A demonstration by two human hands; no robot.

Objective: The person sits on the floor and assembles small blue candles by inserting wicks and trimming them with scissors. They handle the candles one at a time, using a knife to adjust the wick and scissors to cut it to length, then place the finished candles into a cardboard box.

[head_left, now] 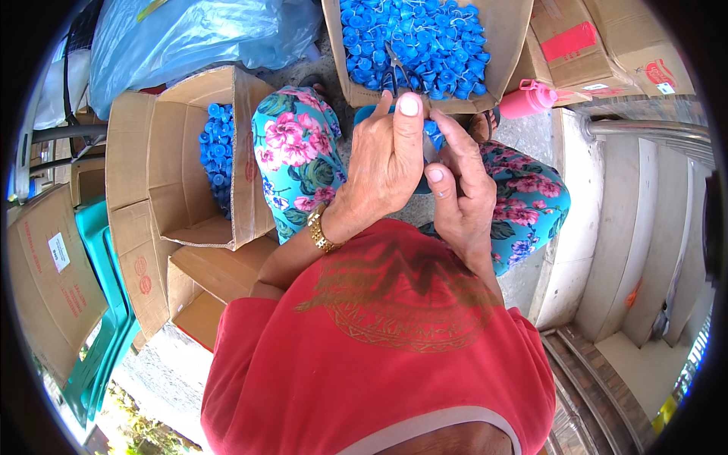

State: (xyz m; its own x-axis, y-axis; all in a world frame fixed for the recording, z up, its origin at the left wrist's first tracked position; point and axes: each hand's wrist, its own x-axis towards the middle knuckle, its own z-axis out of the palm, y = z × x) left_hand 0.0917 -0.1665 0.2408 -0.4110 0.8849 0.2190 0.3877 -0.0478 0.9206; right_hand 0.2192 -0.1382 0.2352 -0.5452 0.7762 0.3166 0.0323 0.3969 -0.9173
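Observation:
My left hand (381, 158), with a gold watch (321, 229) at the wrist, is closed with its thumb pointing away from me. Close beside it is my right hand (462, 186), its fingers and thumb bent inward. Between the two hands is a small blue plastic piece (433, 135), partly hidden by the fingers, and both hands seem to grip it. Just beyond them stands a cardboard box (517, 38) filled with blue cup-shaped plastic pieces (425, 38), some with white strings. Scissors (396, 67) rest on the pieces near the box's close side.
An open cardboard box (171, 163) at the left holds more blue pieces (218, 155). A pink bottle (528, 99) lies right of the far box. Blue plastic sheeting (205, 38) is at the far left, teal plastic chairs (114, 318) at the left, pale steps (614, 235) at the right.

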